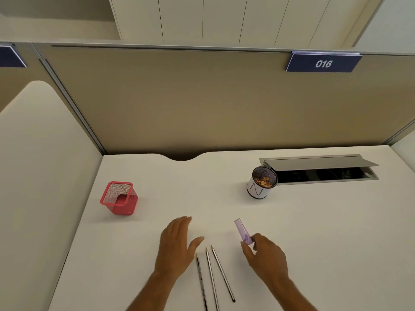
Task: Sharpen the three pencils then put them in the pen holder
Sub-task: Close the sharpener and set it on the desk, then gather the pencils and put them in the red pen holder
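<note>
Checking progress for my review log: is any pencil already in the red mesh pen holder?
No: the red mesh pen holder stands empty, and all three pencils lie on the white desk.

White surface (157,221) under my hands. Red mesh holder (119,198) far left, upright. Three pencils (211,274) side by side near front edge, tips pointing away. White-wrapped mesh cup (261,182) of shavings far right, beside open cable hatch (321,169).
</note>
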`<action>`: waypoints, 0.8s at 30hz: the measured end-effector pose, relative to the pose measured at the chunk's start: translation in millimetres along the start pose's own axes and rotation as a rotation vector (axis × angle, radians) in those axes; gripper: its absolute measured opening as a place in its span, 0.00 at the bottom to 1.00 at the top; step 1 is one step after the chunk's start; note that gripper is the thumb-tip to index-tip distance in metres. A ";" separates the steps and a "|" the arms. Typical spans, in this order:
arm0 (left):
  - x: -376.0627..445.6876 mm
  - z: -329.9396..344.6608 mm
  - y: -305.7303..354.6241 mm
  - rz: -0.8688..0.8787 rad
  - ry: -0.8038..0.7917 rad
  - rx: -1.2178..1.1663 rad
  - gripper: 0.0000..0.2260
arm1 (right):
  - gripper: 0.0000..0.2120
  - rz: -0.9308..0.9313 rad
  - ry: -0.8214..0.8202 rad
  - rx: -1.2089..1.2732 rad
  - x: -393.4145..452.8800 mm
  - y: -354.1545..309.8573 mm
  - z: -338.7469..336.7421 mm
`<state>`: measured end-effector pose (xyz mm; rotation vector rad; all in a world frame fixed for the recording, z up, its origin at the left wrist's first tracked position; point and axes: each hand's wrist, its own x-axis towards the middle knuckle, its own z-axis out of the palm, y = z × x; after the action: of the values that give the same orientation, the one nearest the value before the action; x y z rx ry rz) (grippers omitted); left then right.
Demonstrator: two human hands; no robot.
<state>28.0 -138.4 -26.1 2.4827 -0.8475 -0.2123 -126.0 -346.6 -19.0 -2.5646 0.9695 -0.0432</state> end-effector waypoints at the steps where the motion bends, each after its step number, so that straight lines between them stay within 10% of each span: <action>1: -11.7 5.8 -15.1 -0.025 -0.032 0.094 0.32 | 0.13 0.035 -0.001 0.005 -3.7 3.0 4.2; 24: -92.4 33.5 -99.3 -0.344 -0.198 0.325 0.42 | 0.20 0.223 -0.085 -0.069 -23.5 5.7 32.1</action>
<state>-2.7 -28.6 -106.8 2.9447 -0.5576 -0.4784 -142.1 -324.0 -48.1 -2.4800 1.2361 0.1620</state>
